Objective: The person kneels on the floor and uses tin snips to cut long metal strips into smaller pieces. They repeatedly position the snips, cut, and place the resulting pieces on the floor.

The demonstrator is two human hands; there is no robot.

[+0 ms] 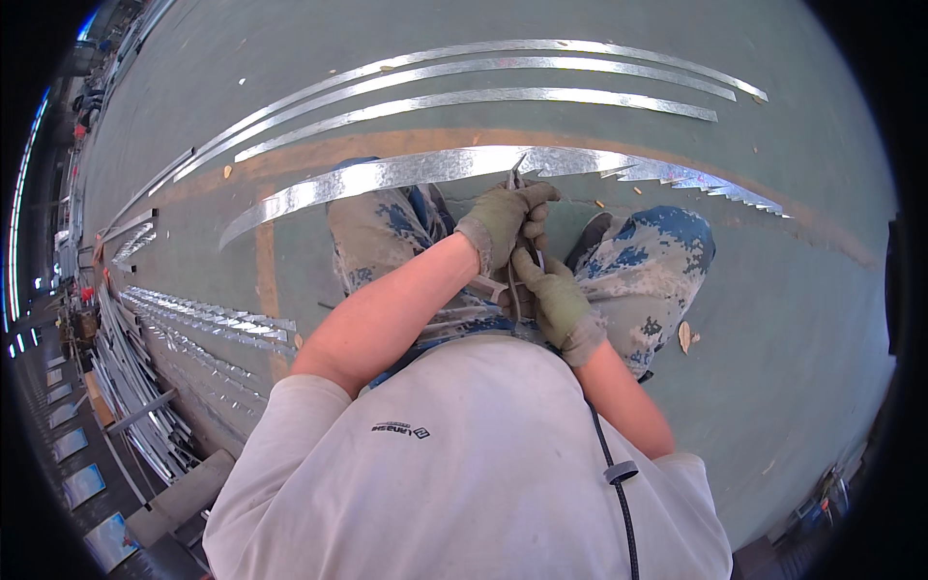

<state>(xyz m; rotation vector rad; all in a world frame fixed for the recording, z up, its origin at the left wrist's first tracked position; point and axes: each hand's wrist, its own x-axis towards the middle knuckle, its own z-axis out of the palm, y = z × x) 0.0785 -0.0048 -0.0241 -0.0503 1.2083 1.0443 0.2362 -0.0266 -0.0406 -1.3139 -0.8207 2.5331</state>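
Note:
A long shiny sheet-metal strip [406, 172] lies across in front of my knees, its right part notched into a row of saw-like teeth [706, 182]. The jaws of a pair of tin snips [515, 178] meet the strip's near edge around its middle. My left hand [503, 220], in an olive work glove, is closed around the snips just below the jaws. Lower down, my gloved right hand [553, 295] is closed on the handles, which extend toward my lap. The fingers partly hide the pivot and grips.
Beyond the strip, three plain metal strips [483, 96] lie on the grey-green floor [802, 290]. Toothed strips [208, 314] lie to the left, near a pile of metal profiles [145, 406]. An orange line [269, 261] and dry leaves [685, 335] mark the floor.

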